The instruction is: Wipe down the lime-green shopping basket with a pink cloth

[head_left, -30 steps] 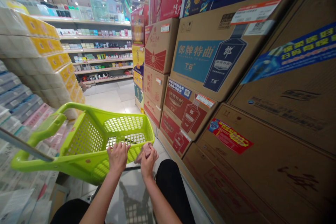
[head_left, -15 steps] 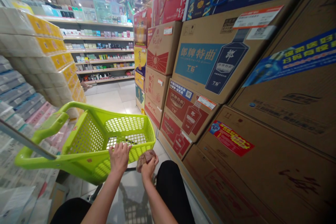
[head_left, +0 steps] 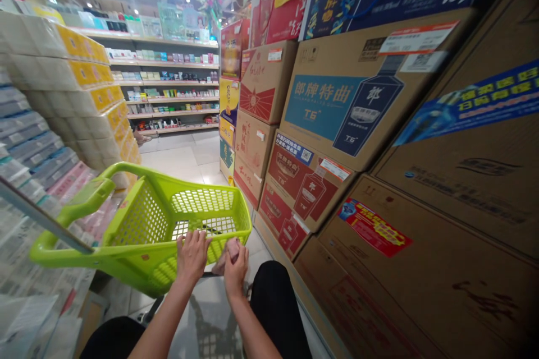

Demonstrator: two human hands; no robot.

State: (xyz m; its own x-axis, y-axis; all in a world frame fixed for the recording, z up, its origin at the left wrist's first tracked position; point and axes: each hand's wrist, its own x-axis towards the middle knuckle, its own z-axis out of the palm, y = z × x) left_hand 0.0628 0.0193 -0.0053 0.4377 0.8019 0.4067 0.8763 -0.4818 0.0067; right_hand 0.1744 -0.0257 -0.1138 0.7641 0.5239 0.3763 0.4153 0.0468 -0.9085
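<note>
A lime-green plastic shopping cart [head_left: 130, 261] with a perforated basket stands in front of me, its handle to the left. My left hand [head_left: 192, 255] is closed over the near rim of the basket, fingers hooked over the inside. To its right, my right hand [head_left: 236, 270] grips a crumpled pinkish-brown cloth [head_left: 221, 263] against the outside of the basket, by its right end. Part of the cloth is hidden behind the fingers. Inside the basket, the floor tiles show through the holes.
Stacked cardboard cartons [head_left: 324, 106] line the right side close to my knee. On the left rise wrapped paper packs [head_left: 63, 76] and piles of smaller packages [head_left: 37, 140]. Behind the cart, a tiled floor [head_left: 177, 154] leads to shelves [head_left: 168, 65] of small goods.
My right hand has shifted slightly left and up, and the cloth is now bunched differently, with a corner hanging lower left. The left hand stays on the rim. The view has tilted slightly.
</note>
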